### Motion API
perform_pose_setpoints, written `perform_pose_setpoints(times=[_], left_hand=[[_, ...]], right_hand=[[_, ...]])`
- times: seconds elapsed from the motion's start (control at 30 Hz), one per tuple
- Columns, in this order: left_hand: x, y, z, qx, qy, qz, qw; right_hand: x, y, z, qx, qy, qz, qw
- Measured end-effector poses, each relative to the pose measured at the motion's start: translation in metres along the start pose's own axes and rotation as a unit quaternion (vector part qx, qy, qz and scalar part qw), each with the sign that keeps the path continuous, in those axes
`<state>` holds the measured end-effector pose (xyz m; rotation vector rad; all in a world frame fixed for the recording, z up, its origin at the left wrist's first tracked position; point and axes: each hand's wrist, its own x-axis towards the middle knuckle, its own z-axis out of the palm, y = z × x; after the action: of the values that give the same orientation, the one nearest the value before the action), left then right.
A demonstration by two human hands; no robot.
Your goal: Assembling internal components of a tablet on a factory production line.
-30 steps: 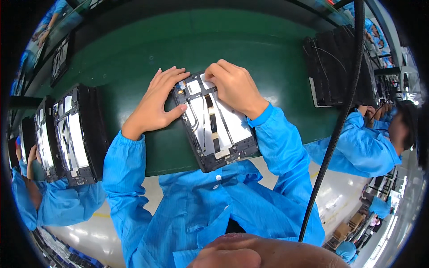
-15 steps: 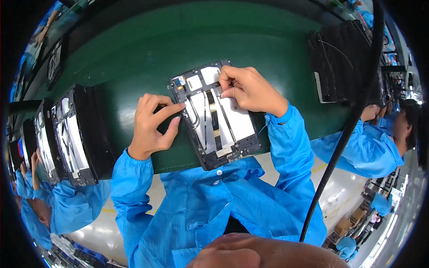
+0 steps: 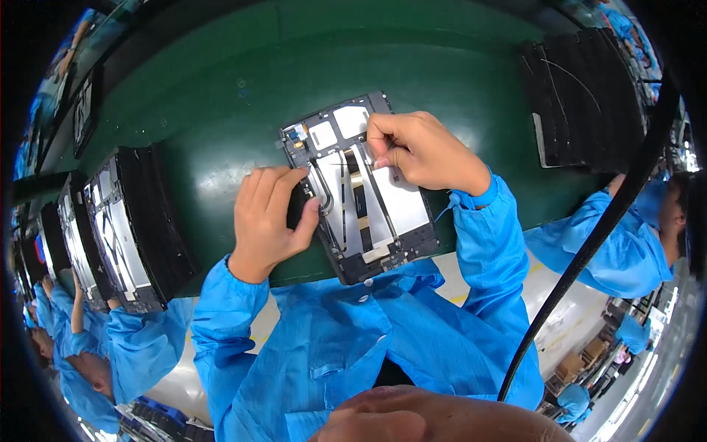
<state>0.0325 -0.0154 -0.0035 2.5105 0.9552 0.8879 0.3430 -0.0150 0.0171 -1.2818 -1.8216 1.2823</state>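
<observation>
Between the hands, the black-and-white device [image 3: 372, 199] is being touched at its edge by the half-open, empty left hand [image 3: 272, 214]; the right hand [image 3: 431, 155] is being held curled above, any grip indiscernible.

Blk cable [image 3: 641, 168], grn tbl [image 3: 442, 74]

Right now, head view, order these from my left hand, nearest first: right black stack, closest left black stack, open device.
1. Open device: touching your left hand, on its right.
2. Closest left black stack: left of it.
3. Right black stack: far right.
</observation>
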Motion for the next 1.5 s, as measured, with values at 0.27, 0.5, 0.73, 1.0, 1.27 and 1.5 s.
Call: perform_pose_setpoints(times=[0.27,0.5,0.73,1.0,1.27,1.5], left_hand=[[-0.005,0.008,0.009,0.028,0.002,-0.035,0.999],[-0.008,0.01,0.01,0.12,-0.021,0.033,0.992],[-0.006,0.008,0.014,0.136,-0.006,0.044,0.99],[-0.007,0.014,0.014,0.126,0.025,0.035,0.991],[0.004,0.003,0.002,0.102,0.01,0.068,0.992],[0.05,-0.013,0.005,0.07,-0.048,0.165,0.983]], right_hand=[[0.002,-0.002,0.003,-0.053,0.022,-0.036,0.998],[0.005,0.003,0.005,-0.05,0.062,-0.053,0.995],[0.007,0.016,0.003,0.048,0.073,-0.077,0.993],[0.007,0.005,-0.007,0.053,0.055,-0.031,0.997],[0.004,0.012,-0.008,0.0,0.064,-0.065,0.996],[0.01,0.015,-0.007,0.035,0.099,-0.085,0.991]])
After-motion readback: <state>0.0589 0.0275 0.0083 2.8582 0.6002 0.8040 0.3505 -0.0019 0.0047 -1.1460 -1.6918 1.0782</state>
